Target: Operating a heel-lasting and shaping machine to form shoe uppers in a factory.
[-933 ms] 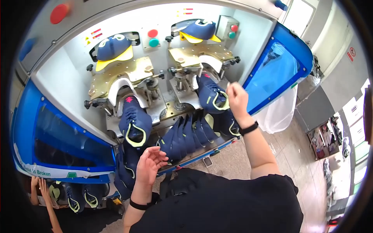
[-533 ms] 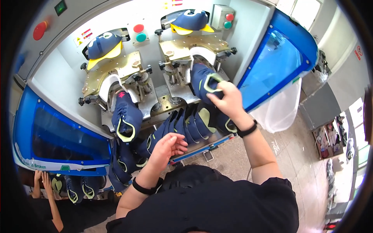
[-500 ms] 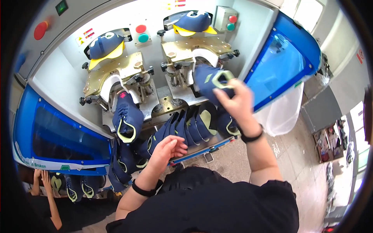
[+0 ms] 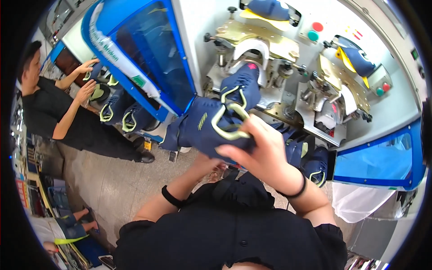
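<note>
My right hand (image 4: 267, 150) is closed on a navy shoe upper (image 4: 191, 128) with a pale green collar, gripping it by the collar end. Below that upper is my left hand (image 4: 204, 165), its fingers partly hidden and blurred, so its grip is unclear. Just beyond the held upper, another navy shoe upper (image 4: 245, 83) with a pink toe mark sits toe-first at a white curved form (image 4: 256, 47) of the machine. To the right, the second station's last (image 4: 327, 113) shows bare and greyish. Higher up, a navy piece with yellow edging (image 4: 267, 10) is mounted on the left station.
Several navy uppers (image 4: 292, 150) line the rack in front of the machine. Blue-framed doors (image 4: 146, 49) flank it, the right door (image 4: 378, 157) beside a white bag (image 4: 360, 200). At left, a co-worker (image 4: 49, 103) handles uppers. Red and green buttons (image 4: 315, 30) are on the back panel.
My view has turned left. My right hand has carried the upper from the right station toward my left side. My left hand has moved from above the rack to under the upper.
</note>
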`<move>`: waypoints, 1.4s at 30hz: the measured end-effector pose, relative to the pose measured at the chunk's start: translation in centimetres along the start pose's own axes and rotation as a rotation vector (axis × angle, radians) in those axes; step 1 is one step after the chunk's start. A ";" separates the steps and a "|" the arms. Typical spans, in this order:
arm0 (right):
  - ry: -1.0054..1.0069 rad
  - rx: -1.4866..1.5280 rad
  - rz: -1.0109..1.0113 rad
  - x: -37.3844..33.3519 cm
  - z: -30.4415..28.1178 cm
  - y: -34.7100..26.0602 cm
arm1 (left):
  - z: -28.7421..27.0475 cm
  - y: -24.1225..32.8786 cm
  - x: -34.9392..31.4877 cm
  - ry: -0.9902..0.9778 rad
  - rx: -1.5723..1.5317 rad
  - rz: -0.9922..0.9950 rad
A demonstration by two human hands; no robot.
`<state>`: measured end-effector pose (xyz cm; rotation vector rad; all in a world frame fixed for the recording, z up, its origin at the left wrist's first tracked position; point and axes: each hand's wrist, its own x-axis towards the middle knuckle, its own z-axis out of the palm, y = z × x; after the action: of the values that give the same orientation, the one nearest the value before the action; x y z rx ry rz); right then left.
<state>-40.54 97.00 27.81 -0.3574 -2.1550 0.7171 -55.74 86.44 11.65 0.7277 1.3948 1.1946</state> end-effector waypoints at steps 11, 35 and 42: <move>0.004 -0.285 0.048 2.9 14.9 6.1 | -16.7 -8.1 -0.7 0.326 -0.984 -0.343; -0.112 0.089 0.066 1.8 19.0 4.7 | -13.0 -1.7 5.8 0.325 -0.465 0.234; -0.447 0.611 1.455 -10.3 14.5 11.4 | -13.1 1.6 5.8 0.239 -0.486 -0.240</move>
<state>-45.31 95.81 7.20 -1.5571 -1.5949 2.3200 -69.84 88.88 9.68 0.0767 1.2657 1.3849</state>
